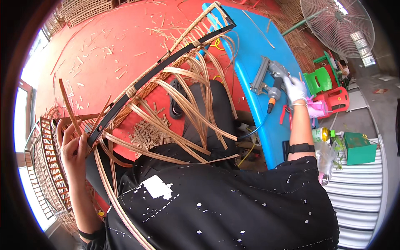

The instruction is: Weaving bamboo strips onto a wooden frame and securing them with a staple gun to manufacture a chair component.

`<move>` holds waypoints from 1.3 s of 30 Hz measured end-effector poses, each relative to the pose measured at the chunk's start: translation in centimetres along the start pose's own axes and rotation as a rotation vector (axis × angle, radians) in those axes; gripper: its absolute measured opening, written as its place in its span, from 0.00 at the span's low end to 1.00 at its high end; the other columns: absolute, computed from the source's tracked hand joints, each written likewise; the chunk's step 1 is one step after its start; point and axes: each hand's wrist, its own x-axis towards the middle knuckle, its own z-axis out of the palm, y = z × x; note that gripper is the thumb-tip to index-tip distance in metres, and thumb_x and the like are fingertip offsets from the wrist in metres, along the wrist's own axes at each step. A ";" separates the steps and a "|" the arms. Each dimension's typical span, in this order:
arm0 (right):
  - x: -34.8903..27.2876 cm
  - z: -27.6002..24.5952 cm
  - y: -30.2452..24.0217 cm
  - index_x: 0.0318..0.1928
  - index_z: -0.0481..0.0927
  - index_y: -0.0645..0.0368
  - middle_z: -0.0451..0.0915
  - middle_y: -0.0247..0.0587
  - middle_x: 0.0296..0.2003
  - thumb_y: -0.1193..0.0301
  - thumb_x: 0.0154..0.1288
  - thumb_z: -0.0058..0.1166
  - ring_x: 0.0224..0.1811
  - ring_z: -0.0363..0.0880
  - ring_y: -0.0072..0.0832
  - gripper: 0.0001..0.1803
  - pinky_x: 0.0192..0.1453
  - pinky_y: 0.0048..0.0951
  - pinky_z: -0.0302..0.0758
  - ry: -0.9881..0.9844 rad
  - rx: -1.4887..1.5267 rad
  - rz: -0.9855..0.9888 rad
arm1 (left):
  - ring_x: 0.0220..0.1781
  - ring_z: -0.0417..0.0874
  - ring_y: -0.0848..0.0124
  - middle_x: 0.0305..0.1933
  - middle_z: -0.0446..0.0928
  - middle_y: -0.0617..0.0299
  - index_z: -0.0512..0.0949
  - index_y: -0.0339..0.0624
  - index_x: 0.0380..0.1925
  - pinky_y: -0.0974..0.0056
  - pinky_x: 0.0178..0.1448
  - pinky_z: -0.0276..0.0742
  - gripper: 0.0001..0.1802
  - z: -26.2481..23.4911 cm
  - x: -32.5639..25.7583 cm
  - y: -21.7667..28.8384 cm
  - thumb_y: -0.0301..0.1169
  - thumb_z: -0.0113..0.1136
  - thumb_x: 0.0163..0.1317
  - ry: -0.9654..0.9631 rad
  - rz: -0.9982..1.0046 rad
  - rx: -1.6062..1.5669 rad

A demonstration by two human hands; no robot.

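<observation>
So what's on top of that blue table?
On the table lie a grey nail gun, with the white-gloved right hand at it, and a thin tan strip farther off. What's beneath the tool and hand is covered.

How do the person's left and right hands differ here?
The left hand is bare; the right hand wears a white glove. The left grips the black-edged woven frame, while the right is on the nail gun over the blue table. Both touch something.
</observation>
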 end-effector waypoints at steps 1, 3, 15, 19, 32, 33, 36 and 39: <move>0.2 0.2 3.0 0.40 0.87 0.63 0.86 0.51 0.33 0.48 0.66 0.59 0.36 0.86 0.40 0.26 0.42 0.39 0.78 -0.004 -0.267 0.129 | 0.77 0.58 0.48 0.59 0.80 0.55 0.85 0.33 0.29 0.47 0.77 0.50 0.11 0.0 -0.1 0.0 0.29 0.63 0.67 -0.014 -0.011 -0.034; 0.7 1.2 7.2 0.34 0.85 0.63 0.85 0.45 0.28 0.44 0.67 0.58 0.24 0.83 0.31 0.30 0.30 0.35 0.74 -0.182 0.159 0.418 | 0.77 0.58 0.48 0.59 0.80 0.55 0.85 0.33 0.29 0.46 0.78 0.49 0.11 -0.3 0.1 0.2 0.30 0.63 0.67 -0.027 -0.002 0.004; 10.4 11.8 13.5 0.34 0.74 0.46 0.67 0.24 0.19 0.45 0.61 0.67 0.15 0.64 0.21 0.21 0.18 0.26 0.59 -0.523 1.077 0.791 | 0.72 0.65 0.51 0.54 0.81 0.58 0.86 0.38 0.26 0.48 0.73 0.60 0.10 0.4 0.2 0.8 0.33 0.67 0.63 0.007 -0.006 -0.088; 11.4 13.0 13.0 0.35 0.74 0.46 0.68 0.24 0.19 0.47 0.61 0.68 0.15 0.65 0.21 0.20 0.19 0.26 0.61 -0.500 1.028 0.773 | 0.73 0.63 0.51 0.52 0.81 0.60 0.87 0.40 0.26 0.49 0.72 0.63 0.11 1.4 -0.9 0.7 0.36 0.69 0.62 0.039 0.024 -0.081; 7.7 5.3 1.7 0.42 0.79 0.49 0.74 0.26 0.20 0.57 0.63 0.69 0.16 0.71 0.20 0.16 0.23 0.26 0.73 -0.494 0.961 0.549 | 0.74 0.62 0.50 0.52 0.82 0.62 0.89 0.44 0.33 0.48 0.72 0.65 0.08 4.0 -0.2 1.8 0.35 0.69 0.62 0.137 0.007 -0.197; 6.9 4.2 -0.3 0.43 0.79 0.50 0.74 0.26 0.20 0.57 0.63 0.69 0.16 0.71 0.20 0.16 0.23 0.26 0.72 -0.503 0.940 0.478 | 0.74 0.62 0.50 0.52 0.82 0.61 0.89 0.44 0.33 0.48 0.72 0.66 0.08 4.2 -0.2 1.9 0.35 0.69 0.62 0.140 0.005 -0.207; 3.4 0.3 -7.7 0.45 0.79 0.52 0.73 0.28 0.21 0.60 0.62 0.71 0.18 0.71 0.19 0.17 0.22 0.24 0.70 -0.465 0.879 0.312 | 0.74 0.63 0.52 0.51 0.81 0.61 0.88 0.42 0.30 0.49 0.73 0.62 0.09 4.5 -0.5 1.8 0.35 0.68 0.63 0.173 0.009 -0.270; -0.6 -4.1 -15.7 0.51 0.80 0.58 0.73 0.29 0.21 0.65 0.64 0.68 0.19 0.70 0.18 0.19 0.21 0.22 0.67 -0.548 0.936 0.046 | 0.73 0.64 0.52 0.50 0.81 0.61 0.88 0.42 0.30 0.49 0.72 0.63 0.09 4.8 -0.7 1.7 0.35 0.68 0.63 0.211 0.019 -0.279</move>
